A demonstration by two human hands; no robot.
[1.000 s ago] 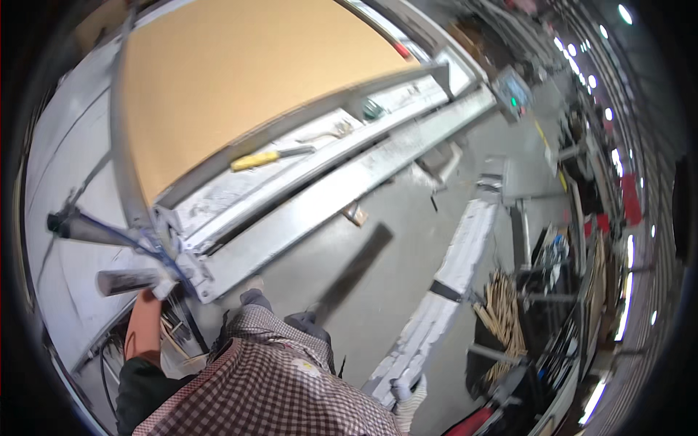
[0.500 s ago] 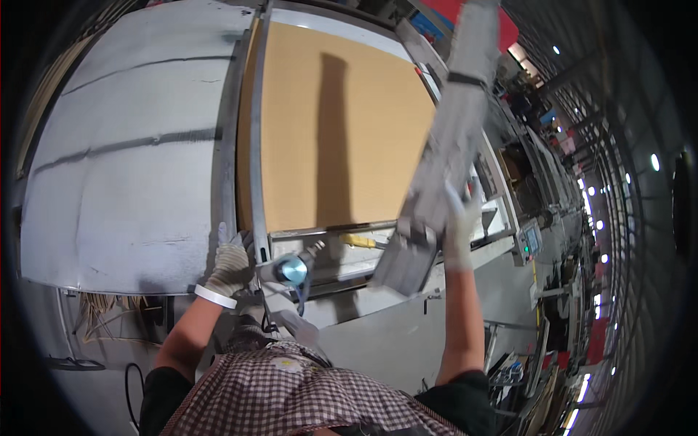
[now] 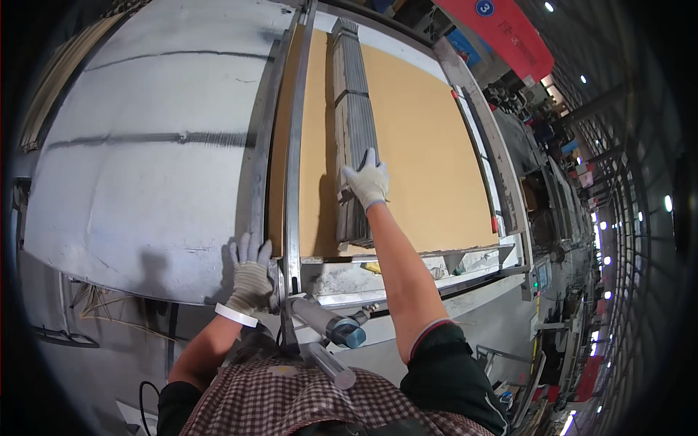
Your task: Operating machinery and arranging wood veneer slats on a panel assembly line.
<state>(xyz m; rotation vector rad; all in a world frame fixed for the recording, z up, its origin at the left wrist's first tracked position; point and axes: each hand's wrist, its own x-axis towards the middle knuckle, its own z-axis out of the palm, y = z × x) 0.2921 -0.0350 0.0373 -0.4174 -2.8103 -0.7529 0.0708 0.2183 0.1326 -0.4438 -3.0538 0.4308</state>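
A long bundle of thin grey strips (image 3: 356, 120), tied with a dark band, lies lengthwise on a tan board (image 3: 429, 152). My right hand (image 3: 369, 183), in a pale glove, grips the bundle across its nearer half, the thumb at its left side and the fingers along its right. My left hand (image 3: 251, 272), gloved and with a white band at the wrist, lies with fingers spread on the near edge of the grey-white metal sheet (image 3: 145, 189), beside the metal rail (image 3: 294, 145). The underside of the bundle is hidden.
A cylindrical metal fitting with a teal end (image 3: 345, 330) stands just before me by the rail's near end. Something yellow (image 3: 371, 267) lies on the ledge, partly behind my right forearm. A control box (image 3: 542, 276) is at the right. A red panel (image 3: 509, 36) hangs at the back.
My right hand has swung left with the bundle, from above the board's right edge down onto the board. My left hand has stayed by the rail, its fingers now spread.
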